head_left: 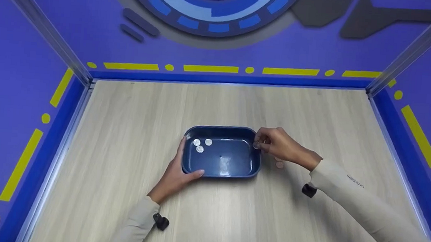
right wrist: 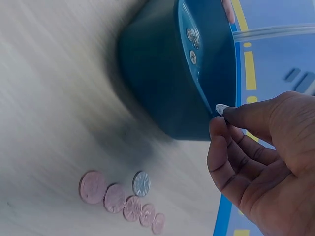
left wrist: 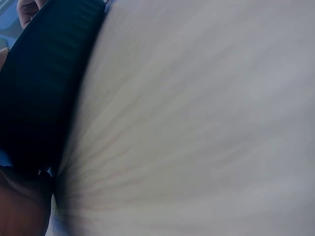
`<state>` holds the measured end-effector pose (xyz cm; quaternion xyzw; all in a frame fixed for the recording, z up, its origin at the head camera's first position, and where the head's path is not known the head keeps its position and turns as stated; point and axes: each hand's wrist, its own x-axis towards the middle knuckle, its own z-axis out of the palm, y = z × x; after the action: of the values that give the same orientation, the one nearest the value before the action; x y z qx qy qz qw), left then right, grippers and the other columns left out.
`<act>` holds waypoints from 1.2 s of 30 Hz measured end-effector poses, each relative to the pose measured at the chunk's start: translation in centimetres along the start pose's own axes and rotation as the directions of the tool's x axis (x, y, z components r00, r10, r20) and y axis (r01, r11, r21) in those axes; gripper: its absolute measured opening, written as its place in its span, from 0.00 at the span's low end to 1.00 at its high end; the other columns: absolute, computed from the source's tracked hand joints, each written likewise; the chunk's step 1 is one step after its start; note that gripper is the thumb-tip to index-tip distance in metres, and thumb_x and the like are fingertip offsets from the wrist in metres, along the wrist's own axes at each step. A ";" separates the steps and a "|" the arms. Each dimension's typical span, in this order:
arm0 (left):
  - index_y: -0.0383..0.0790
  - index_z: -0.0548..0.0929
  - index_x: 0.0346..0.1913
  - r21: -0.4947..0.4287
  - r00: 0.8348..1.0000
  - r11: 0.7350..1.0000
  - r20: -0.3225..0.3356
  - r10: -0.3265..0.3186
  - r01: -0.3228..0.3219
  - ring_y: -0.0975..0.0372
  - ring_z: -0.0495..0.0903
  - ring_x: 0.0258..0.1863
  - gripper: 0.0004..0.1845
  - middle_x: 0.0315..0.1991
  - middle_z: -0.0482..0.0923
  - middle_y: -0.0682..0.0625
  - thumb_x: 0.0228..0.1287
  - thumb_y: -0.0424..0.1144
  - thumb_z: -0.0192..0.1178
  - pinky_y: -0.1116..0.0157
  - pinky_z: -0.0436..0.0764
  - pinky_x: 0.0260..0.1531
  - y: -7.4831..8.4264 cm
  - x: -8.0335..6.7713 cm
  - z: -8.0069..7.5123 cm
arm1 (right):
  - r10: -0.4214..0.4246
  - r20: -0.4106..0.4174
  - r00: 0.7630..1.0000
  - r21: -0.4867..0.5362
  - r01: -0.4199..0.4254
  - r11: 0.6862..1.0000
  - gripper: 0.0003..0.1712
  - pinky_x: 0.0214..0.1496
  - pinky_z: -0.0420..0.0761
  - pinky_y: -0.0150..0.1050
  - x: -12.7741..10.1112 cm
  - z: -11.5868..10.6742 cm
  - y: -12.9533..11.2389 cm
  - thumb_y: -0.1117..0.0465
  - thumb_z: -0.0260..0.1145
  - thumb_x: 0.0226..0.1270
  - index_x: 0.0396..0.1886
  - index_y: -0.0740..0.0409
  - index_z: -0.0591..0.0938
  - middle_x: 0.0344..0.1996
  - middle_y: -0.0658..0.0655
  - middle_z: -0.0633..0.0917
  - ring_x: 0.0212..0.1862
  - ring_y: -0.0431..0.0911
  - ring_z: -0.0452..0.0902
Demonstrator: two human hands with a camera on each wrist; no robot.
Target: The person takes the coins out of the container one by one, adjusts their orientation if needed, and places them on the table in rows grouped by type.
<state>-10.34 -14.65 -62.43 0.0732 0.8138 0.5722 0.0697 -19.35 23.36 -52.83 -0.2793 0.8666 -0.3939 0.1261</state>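
1. Pinched between the thumb and finger of the right hand (right wrist: 261, 162) is one silver coin (right wrist: 221, 108), right at the rim of the blue tray (head_left: 220, 173).
2. On the other side of the tray, the left hand (head_left: 176, 173) grips the tray's edge, with the thumb curled over the rim.
3. Inside the tray, at the end far from the held coin, lie three silver coins (head_left: 201, 144).
4. Outside the tray, near the right hand, a row of coins (right wrist: 123, 200) lies on the wooden table (head_left: 316, 113).
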 end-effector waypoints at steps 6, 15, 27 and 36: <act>0.58 0.38 0.92 0.007 1.000 1.000 -0.004 0.003 -0.003 0.45 0.53 0.87 0.71 0.91 0.45 0.47 0.60 0.55 0.82 0.39 0.54 0.83 -0.2 0.2 -0.1 | 0.035 -0.027 0.999 0.010 -0.035 0.999 0.02 0.37 0.82 0.34 -0.2 -0.9 0.9 0.71 0.73 0.75 0.43 0.63 0.88 0.31 0.64 0.90 0.30 0.54 0.86; 0.57 0.39 0.92 0.015 1.000 1.000 -0.006 0.002 -0.002 0.45 0.52 0.87 0.70 0.91 0.45 0.45 0.61 0.51 0.82 0.40 0.53 0.83 -0.3 0.0 -0.1 | 0.033 -0.080 0.996 -0.031 -0.036 0.999 0.05 0.35 0.79 0.32 -0.4 -1.5 3.6 0.75 0.73 0.71 0.39 0.63 0.88 0.30 0.56 0.90 0.31 0.43 0.82; 0.58 0.39 0.92 0.032 1.000 0.999 0.006 0.015 -0.015 0.46 0.52 0.87 0.71 0.91 0.45 0.48 0.60 0.56 0.82 0.39 0.54 0.83 0.1 0.0 0.1 | 0.072 0.003 0.997 -0.055 -0.072 0.996 0.08 0.41 0.81 0.35 -0.3 -1.2 6.7 0.78 0.69 0.72 0.41 0.64 0.89 0.32 0.59 0.91 0.33 0.49 0.86; 0.58 0.39 0.92 0.033 1.000 0.999 0.000 0.001 -0.001 0.46 0.51 0.88 0.71 0.91 0.44 0.49 0.60 0.56 0.82 0.39 0.53 0.83 -0.1 -0.1 -0.1 | 0.080 0.049 0.996 -0.026 -0.079 0.997 0.07 0.34 0.83 0.33 0.4 -0.7 7.3 0.77 0.66 0.76 0.39 0.66 0.88 0.31 0.61 0.90 0.26 0.56 0.88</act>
<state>-10.31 -14.76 -62.48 0.0744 0.8231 0.5589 0.0682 -22.79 27.44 -57.93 -0.2558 0.8782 -0.3712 0.1601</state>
